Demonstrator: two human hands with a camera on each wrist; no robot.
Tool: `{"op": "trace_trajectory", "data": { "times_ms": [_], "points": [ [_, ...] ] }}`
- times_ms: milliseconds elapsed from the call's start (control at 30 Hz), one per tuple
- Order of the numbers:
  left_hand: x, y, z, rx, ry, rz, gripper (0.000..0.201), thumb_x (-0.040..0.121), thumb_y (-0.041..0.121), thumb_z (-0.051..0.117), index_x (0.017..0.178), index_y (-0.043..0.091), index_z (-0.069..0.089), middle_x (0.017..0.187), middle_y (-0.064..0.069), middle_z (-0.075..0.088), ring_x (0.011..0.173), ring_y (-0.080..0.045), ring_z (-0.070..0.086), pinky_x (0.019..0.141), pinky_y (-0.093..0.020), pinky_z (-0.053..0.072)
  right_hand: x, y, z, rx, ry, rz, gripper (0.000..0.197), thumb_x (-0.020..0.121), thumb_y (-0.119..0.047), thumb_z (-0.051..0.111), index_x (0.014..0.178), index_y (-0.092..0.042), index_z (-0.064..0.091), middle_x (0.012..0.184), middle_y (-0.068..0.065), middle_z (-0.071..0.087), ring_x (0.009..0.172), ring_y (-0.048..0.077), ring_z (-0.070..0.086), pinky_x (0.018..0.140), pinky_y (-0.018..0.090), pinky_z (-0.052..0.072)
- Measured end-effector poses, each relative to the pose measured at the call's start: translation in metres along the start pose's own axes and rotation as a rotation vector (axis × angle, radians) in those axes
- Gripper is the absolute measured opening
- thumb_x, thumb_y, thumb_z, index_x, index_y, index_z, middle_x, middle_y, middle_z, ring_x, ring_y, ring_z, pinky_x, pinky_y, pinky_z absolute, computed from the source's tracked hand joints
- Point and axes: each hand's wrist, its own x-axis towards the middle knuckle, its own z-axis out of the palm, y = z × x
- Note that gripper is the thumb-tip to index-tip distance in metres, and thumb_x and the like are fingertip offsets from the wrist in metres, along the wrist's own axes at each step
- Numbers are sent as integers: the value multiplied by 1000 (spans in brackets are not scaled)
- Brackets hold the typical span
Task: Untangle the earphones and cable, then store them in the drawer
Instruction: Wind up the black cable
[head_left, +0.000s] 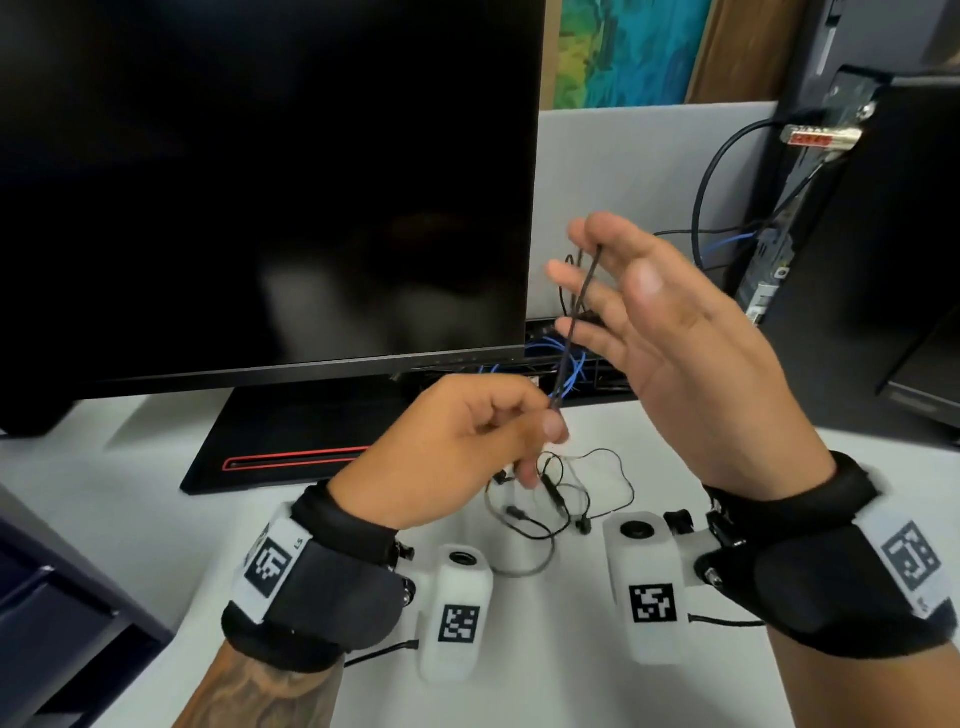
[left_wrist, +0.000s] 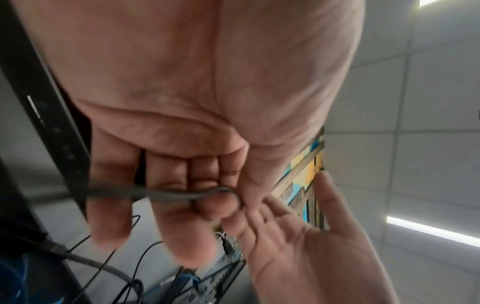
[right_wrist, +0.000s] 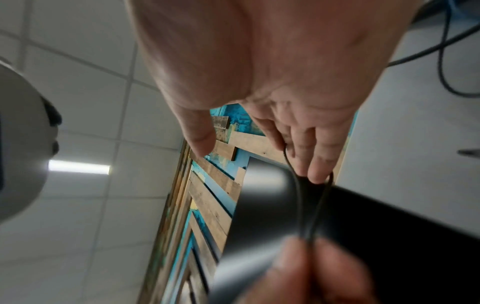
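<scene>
The thin, limp black cable (head_left: 576, 322), doubled and taut above the white worktop (head_left: 571, 691), is pinched by the left hand (head_left: 457, 447) and looped over the right hand (head_left: 670, 332)'s spread fingers; hold the doubled strands, which look light and slippery.

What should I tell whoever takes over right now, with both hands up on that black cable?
Left hand: pinches the lower end of the doubled cable.
Right hand: raised, fingers mostly straight, cable looped over a fingertip.
Earphones: loose tangle on the desk, below the hands.
Done: the cable is lifted clear of the earphones and stretched between the hands.
Left: finish the cable, untangle the earphones, store both in the drawer, which I cannot pick out for certain.
</scene>
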Motion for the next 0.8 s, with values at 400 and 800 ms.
{"op": "trace_trajectory", "data": {
  "times_ms": [400, 800],
  "points": [
    [-6, 14, -25, 140, 311, 31, 23, 100, 26, 58, 85, 25, 76, 58, -13, 39, 57, -28, 34, 55, -31, 37, 4, 21, -12, -1044, 202, -73, 35, 93, -47, 59, 123, -33, 70, 87, -11, 47, 78, 3, 52, 74, 33, 51],
    [-6, 21, -16, 194, 274, 65, 17, 96, 25, 66, 87, 15, 77, 65, -10, 60, 56, -6, 41, 55, -15, 36, 1, 19, 5, -739, -43, -214, 21, 97, -20, 69, 118, -20, 71, 102, -9, 70, 91, 6, 65, 81, 15, 49]
  ]
}}
